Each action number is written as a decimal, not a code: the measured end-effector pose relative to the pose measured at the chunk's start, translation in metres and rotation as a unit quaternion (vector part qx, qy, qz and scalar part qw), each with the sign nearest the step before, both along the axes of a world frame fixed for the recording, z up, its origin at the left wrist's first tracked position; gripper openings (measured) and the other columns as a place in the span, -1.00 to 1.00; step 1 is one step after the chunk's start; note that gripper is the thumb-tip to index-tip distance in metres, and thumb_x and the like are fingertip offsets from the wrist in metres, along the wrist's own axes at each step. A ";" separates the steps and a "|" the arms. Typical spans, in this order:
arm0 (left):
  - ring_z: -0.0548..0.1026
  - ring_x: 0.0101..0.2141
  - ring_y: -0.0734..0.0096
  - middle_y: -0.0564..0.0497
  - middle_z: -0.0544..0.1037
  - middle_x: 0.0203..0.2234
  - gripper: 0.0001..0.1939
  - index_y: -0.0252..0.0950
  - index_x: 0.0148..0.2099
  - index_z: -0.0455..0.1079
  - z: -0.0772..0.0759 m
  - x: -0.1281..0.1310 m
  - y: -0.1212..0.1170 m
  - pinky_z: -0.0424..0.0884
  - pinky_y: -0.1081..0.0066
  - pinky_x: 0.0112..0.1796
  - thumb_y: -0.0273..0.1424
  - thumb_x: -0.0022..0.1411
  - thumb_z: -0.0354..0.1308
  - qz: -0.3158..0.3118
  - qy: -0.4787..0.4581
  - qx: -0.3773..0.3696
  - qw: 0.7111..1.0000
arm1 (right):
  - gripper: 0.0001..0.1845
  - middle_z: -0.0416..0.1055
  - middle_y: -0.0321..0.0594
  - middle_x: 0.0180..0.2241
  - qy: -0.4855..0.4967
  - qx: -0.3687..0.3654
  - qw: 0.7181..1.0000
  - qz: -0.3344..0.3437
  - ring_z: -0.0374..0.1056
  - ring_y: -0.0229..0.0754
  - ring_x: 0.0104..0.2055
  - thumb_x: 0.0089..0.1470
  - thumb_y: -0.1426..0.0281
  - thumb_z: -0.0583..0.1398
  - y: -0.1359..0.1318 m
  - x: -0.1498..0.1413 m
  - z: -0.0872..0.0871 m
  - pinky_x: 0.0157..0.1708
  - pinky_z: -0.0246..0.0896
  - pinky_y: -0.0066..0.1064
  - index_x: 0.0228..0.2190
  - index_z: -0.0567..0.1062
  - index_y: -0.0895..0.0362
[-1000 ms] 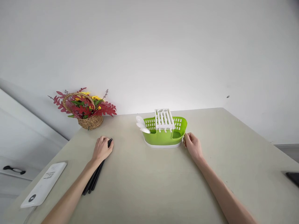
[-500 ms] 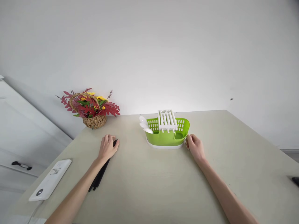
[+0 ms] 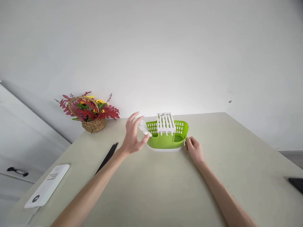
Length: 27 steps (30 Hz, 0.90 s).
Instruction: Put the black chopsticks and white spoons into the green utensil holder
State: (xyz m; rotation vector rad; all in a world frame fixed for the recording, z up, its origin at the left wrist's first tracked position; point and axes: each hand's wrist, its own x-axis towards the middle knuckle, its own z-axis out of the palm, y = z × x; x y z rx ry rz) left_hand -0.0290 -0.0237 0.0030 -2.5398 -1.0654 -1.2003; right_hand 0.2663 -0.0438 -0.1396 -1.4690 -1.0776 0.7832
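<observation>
A green basket (image 3: 163, 144) on a white base stands in the middle of the table, with a white slotted rack (image 3: 166, 123) across its top. Several white spoons (image 3: 143, 127) lean out of its left end, bowls up. Around them, thumb and fingers spread apart, is my left hand (image 3: 133, 135); it is open, and whether it touches the spoons I cannot tell. Curled into a loose fist, my right hand (image 3: 194, 148) rests at the basket's right end, with nothing visible in it. Several black chopsticks (image 3: 107, 157) lie on the table, partly behind my left forearm.
A wicker basket of red and yellow flowers (image 3: 93, 126) stands at the back left, near the wall. On the left lies a flat white device (image 3: 48, 186) with a cord. A dark object (image 3: 296, 183) sits at the right edge. White cabinet (image 3: 28, 135) beside the table.
My left hand has left the chopsticks on the table and moved right and up to the spoons, opening its fingers. My right hand stays at the basket's end. The view has shifted slightly.
</observation>
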 end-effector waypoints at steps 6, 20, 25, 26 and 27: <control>0.14 0.38 -0.10 -0.29 0.19 0.35 -0.30 -0.21 0.35 0.12 0.006 0.014 0.016 0.15 -0.13 0.32 -0.11 0.26 0.19 -0.006 0.034 -0.037 0.999 | -0.57 0.30 -0.37 -0.65 0.008 -0.002 1.000 0.002 0.20 -0.23 -0.57 0.25 0.06 0.11 0.000 0.000 0.002 -0.49 0.09 -0.39 -0.55 0.29 0.03; 0.42 0.11 0.08 -0.11 0.49 0.04 -0.71 -0.21 0.02 0.49 0.009 0.015 0.026 0.40 0.10 0.11 -0.24 0.41 0.03 0.000 0.080 -0.110 0.991 | -0.56 0.31 -0.36 -0.64 0.006 -0.001 1.000 0.006 0.20 -0.22 -0.55 0.27 0.06 0.09 0.002 0.000 0.001 -0.48 0.10 -0.40 -0.56 0.29 0.03; 0.42 0.09 0.11 -0.14 0.44 -0.02 -0.69 -0.24 -0.07 0.51 0.001 0.017 0.032 0.39 0.10 0.12 -0.32 0.42 -0.06 0.008 0.041 -0.112 0.993 | -0.55 0.32 -0.36 -0.65 0.004 0.002 1.000 0.006 0.20 -0.22 -0.56 0.27 0.05 0.09 0.002 0.000 0.000 -0.48 0.11 -0.39 -0.56 0.29 0.03; 0.41 0.10 0.11 -0.14 0.43 -0.02 -0.69 -0.24 -0.08 0.52 0.000 0.018 0.033 0.39 0.10 0.13 -0.33 0.41 -0.07 0.010 0.035 -0.112 0.993 | -0.55 0.32 -0.36 -0.65 0.004 0.002 1.000 0.006 0.20 -0.22 -0.56 0.27 0.06 0.09 0.002 0.000 0.000 -0.48 0.11 -0.40 -0.56 0.29 0.03; 0.41 0.10 0.11 -0.15 0.42 -0.01 -0.68 -0.25 -0.09 0.52 -0.001 0.018 0.033 0.38 0.09 0.14 -0.34 0.41 -0.07 0.012 0.031 -0.113 0.993 | -0.56 0.31 -0.36 -0.65 0.004 0.002 1.000 0.007 0.20 -0.22 -0.56 0.28 0.06 0.09 0.002 0.000 0.000 -0.48 0.11 -0.40 -0.56 0.29 0.03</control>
